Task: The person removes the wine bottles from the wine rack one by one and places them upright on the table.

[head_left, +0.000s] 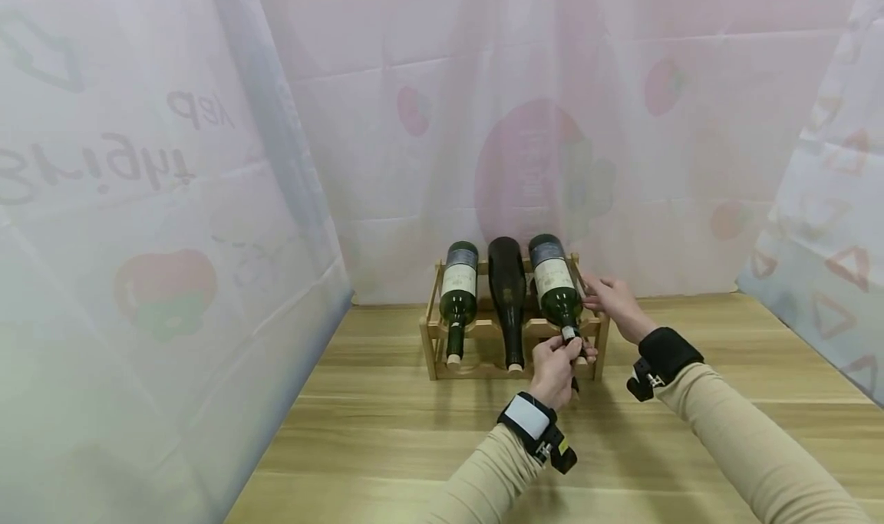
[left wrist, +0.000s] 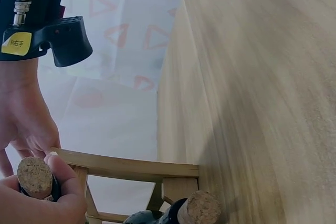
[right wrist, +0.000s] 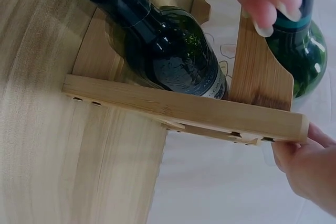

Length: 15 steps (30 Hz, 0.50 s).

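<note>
In the head view, my left hand (head_left: 555, 372) grips the neck of the right-hand green wine bottle (head_left: 555, 277), which lies neck toward me on the top tier of a wooden wine rack (head_left: 486, 330). Its fingers and thumb curl round the neck just behind the cork (left wrist: 35, 177). At the rack's right side is my right hand (head_left: 616, 305), its fingers reaching along the bottle's body. The right wrist view has that hand's thumb (right wrist: 287, 156) against the end of the rack's side rail (right wrist: 184, 106). A darker bottle (right wrist: 173, 61) lies on the lower tier.
Two more corked bottles lie on the top tier: a labelled green one (head_left: 459, 298) at left and a dark one (head_left: 507, 298) in the middle. The rack stands on a wood-grain table (head_left: 373, 432), close to the printed curtain (head_left: 387, 163) behind. Curtains hang on both sides too.
</note>
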Available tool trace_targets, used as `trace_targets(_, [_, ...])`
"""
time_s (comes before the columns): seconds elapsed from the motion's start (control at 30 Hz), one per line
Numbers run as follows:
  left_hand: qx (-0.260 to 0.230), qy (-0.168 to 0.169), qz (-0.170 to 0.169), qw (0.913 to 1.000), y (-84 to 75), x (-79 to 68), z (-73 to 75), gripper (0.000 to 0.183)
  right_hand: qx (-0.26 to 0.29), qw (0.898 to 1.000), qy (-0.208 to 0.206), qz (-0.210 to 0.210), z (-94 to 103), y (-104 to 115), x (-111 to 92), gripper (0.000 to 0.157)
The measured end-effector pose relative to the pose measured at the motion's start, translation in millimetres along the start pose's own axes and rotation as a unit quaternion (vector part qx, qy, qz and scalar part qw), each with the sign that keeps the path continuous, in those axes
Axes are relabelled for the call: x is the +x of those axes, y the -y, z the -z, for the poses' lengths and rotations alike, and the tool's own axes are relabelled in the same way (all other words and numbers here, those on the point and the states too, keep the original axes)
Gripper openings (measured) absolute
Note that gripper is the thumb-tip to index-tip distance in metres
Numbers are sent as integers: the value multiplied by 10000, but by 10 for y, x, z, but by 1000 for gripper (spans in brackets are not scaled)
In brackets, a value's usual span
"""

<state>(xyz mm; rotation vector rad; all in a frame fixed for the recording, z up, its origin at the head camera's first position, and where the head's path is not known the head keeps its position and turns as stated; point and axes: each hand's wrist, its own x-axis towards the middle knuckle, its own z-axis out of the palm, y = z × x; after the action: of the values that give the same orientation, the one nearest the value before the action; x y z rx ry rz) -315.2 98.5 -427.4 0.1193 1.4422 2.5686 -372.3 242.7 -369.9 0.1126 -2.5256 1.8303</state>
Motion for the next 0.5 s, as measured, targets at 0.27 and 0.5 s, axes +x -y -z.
trace_targets(0.27, [-5, -75, -85, 9999, -26, -20, 5, 28, 81, 9999, 85, 98, 19, 40, -12, 70])
trace_targets(0.5, [-124, 119, -256, 9995, -107, -123, -85, 29, 311, 9993, 77, 185, 71, 47, 10, 68])
